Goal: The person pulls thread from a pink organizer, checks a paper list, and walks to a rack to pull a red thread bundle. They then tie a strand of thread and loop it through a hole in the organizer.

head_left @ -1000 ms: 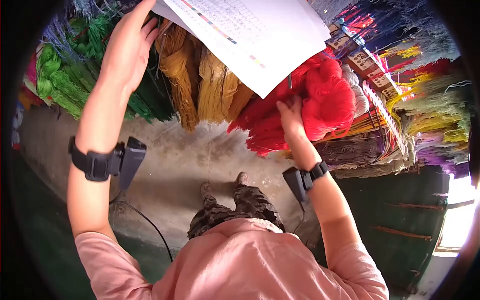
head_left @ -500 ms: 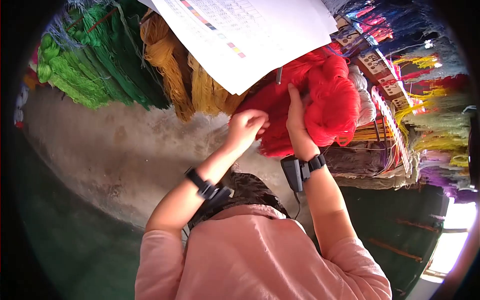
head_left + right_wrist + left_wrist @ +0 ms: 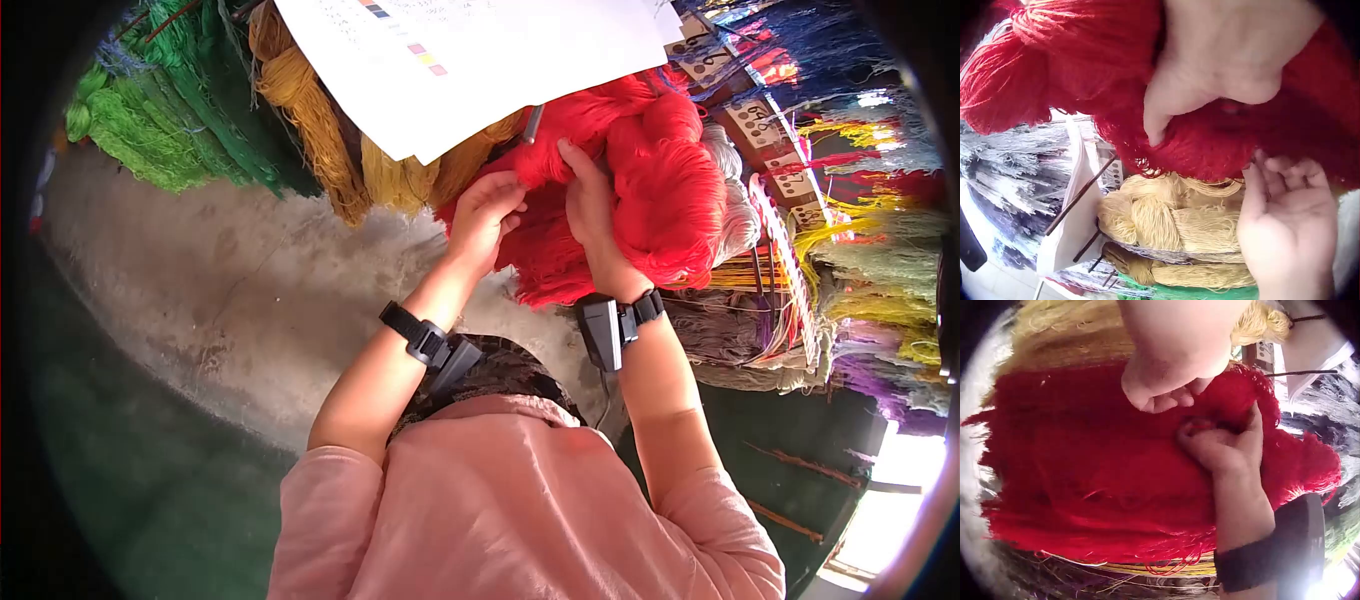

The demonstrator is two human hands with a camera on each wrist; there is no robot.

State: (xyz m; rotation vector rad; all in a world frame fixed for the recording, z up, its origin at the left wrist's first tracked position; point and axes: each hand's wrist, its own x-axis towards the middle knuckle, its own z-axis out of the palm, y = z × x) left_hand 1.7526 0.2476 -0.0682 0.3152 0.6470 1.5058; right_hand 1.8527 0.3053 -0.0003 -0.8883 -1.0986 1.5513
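A thick hank of red yarn [image 3: 668, 190] hangs from a metal rod [image 3: 533, 124]. My right hand [image 3: 592, 205] grips into it, the thumb pointing up along the strands and the fingers curled and partly buried in the yarn, as the left wrist view shows. My left hand [image 3: 485, 215] is at the left edge of the red hank, palm turned toward it and fingers loosely bent. In the right wrist view the left palm [image 3: 1294, 231] is bare, with thumb and fingertips right at the yarn's edge.
White printed sheets [image 3: 480, 70] cover the rods above the hank. Tan yarn [image 3: 300, 85] and green yarn [image 3: 150, 140] hang to the left. On the right are a numbered rail [image 3: 755, 118], pale grey yarn [image 3: 738, 215] and many coloured bundles. Concrete floor [image 3: 250, 270] lies below.
My left hand has come down from the papers at upper left to the red yarn's left edge. My right hand stays on the red yarn, its thumb now pointing up.
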